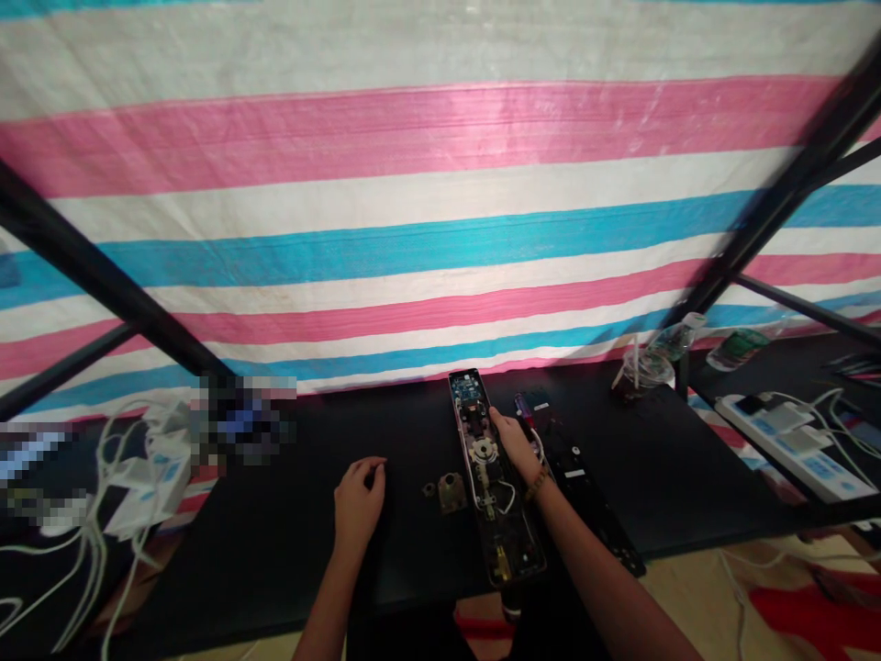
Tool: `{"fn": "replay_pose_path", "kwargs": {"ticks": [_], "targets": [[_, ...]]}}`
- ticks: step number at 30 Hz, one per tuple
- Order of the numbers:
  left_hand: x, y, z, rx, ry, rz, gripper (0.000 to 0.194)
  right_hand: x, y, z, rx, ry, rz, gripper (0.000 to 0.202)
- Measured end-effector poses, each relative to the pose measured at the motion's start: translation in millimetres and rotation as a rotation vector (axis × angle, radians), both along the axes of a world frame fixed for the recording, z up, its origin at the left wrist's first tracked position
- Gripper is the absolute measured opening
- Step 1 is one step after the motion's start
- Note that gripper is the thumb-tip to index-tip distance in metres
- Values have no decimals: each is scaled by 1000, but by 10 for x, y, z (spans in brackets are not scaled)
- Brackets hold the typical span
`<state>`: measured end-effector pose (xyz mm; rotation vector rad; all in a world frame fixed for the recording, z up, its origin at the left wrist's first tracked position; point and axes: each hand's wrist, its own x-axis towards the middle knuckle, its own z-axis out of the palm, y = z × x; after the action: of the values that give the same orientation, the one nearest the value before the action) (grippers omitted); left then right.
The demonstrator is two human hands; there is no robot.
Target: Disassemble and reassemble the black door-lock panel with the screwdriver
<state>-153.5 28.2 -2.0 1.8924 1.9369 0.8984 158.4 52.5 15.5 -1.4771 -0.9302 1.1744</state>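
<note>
A long, narrow electronic door lock housing (485,477) lies opened on the black table. Inside it show a blue circuit board at the far end, a round pale metal part in the middle and loose wires. My right hand (515,444), with a beaded bracelet on its wrist, grips the housing's right edge. My left hand (359,496) rests on the table to the left, loosely curled, thumb and forefinger apart, with nothing visible in it. Between that hand and the housing lie a small metal plate (451,494) and a tiny ring-like part (429,490).
Right of the housing lies a long black panel (585,491), beside a red-and-blue cylinder (524,408). A plastic cup (643,372) stands at the back right. Power strips (798,445) and white cables (103,496) flank the table (289,532). A striped sheet (413,229) hangs behind.
</note>
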Motion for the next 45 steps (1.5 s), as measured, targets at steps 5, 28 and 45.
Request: {"fn": "replay_pose_path", "kwargs": {"ticks": [5, 28, 45], "targets": [[297, -145, 31, 44, -75, -85, 30, 4, 63, -40, 3, -6, -20, 65], [1276, -453, 563, 180, -126, -311, 26, -46, -216, -136, 199, 120, -31, 56], [1435, -471, 419, 185, -73, -335, 41, -49, -214, -162, 207, 146, -33, 58]]}}
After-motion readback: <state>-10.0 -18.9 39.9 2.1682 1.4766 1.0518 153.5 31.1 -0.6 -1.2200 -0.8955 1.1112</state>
